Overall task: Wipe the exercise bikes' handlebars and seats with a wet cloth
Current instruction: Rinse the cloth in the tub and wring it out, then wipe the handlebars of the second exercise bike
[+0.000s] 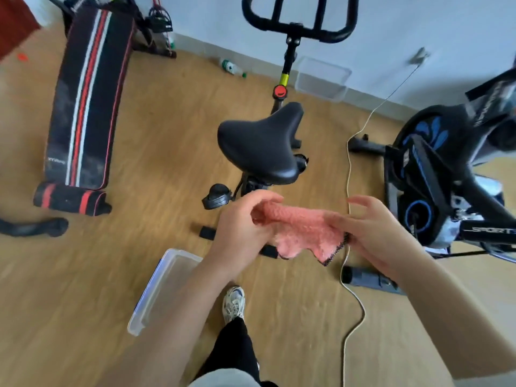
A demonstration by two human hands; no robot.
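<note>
A pink cloth [303, 231] with dark stitched edges is stretched between my two hands, below the nearer bike's black seat [261, 142]. My left hand [243, 227] grips its left end. My right hand [377, 230] pinches its right end, with the upper fingers spread. The black handlebars [298, 27] of that bike stand at the top, beyond the seat, above a post with a red knob [280, 91]. A second bike [446, 174], black with blue markings, stands at the right.
A clear plastic tub [156, 291] sits on the wooden floor by my left forearm. A white cable [349, 169] runs down the floor between the bikes. A striped sit-up bench [86, 104] lies at left. Another clear tub [321, 79] and a bottle [231, 67] lie by the wall.
</note>
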